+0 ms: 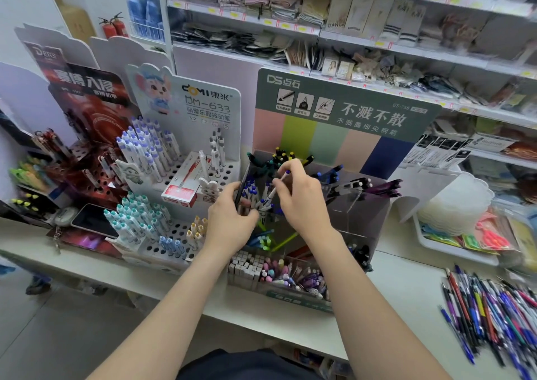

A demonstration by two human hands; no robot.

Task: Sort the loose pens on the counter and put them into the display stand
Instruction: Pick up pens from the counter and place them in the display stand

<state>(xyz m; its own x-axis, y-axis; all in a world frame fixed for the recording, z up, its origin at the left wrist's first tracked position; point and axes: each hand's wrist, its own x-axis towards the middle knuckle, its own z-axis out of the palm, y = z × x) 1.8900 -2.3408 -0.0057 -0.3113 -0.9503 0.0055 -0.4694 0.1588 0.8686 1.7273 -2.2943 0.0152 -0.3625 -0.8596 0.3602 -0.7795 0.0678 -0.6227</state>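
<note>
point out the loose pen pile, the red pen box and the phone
loose pen pile (491,304), head view, middle of the heap on the counter
red pen box (183,190), head view, its front end
phone (93,221), head view, dark screen

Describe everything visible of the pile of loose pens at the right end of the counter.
The loose pens lie flat in a dense, overlapping heap on the white counter, at the lower right, fanned roughly parallel and slanting toward the counter's front edge. Barrels look plastic, mostly blue and purple, with some red, black, yellow and white. The heap runs off the frame's right edge. Neither hand touches it; motion blur hides finer details.
</note>
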